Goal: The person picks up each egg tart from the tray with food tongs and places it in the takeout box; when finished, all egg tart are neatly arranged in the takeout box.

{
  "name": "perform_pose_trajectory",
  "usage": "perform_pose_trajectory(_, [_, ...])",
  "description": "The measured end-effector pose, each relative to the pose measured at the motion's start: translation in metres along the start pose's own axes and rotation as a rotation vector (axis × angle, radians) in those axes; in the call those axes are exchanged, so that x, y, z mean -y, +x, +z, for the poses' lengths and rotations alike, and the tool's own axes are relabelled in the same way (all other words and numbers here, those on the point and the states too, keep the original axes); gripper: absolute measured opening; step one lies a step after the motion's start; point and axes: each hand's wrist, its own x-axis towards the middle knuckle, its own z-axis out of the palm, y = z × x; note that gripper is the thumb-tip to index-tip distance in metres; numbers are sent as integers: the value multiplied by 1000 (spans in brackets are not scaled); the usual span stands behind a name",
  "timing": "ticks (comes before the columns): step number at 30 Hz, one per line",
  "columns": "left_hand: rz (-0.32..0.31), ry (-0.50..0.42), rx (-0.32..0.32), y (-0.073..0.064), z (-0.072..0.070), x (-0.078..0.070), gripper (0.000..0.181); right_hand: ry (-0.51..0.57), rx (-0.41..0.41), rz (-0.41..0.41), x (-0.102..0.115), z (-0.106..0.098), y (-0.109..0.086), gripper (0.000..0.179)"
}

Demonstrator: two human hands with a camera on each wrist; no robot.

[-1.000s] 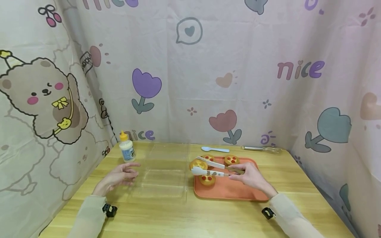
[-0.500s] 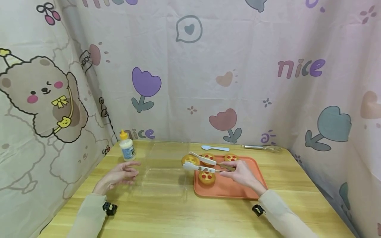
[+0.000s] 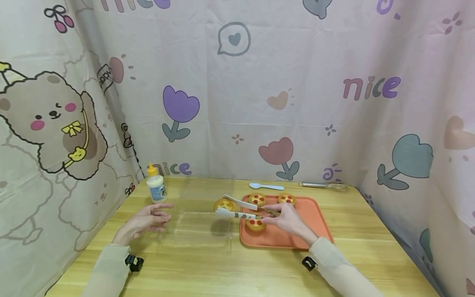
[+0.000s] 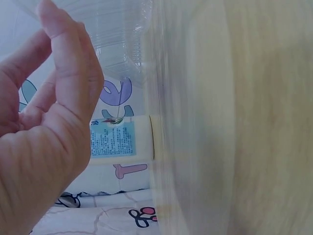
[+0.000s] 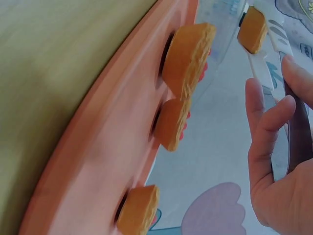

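Note:
My right hand grips a pair of tongs with white tips and brown handle parts. Between the tips is a round golden tart with a yellow top, raised over the right part of a clear plastic box; its shadow falls below. In the right wrist view this tart shows from the side, clear of the tray. My left hand has loosely bent fingers, holds nothing and hovers beside the box's left side. On an orange tray sit three tarts with red spots.
A white bottle with a yellow cap stands behind my left hand. Along the table's back edge lie a light blue spoon and a wire whisk. A printed curtain hangs behind the table.
The right hand has carried the tart in the tongs leftward, from over the tray's left edge to over the clear box. The left hand has stayed in place.

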Motion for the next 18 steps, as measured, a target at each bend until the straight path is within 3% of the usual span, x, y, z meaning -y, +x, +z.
perform_pose_trajectory(18, [-11, -20, -1, 2, -1, -1, 62, 0, 44, -35, 10, 19, 18, 39])
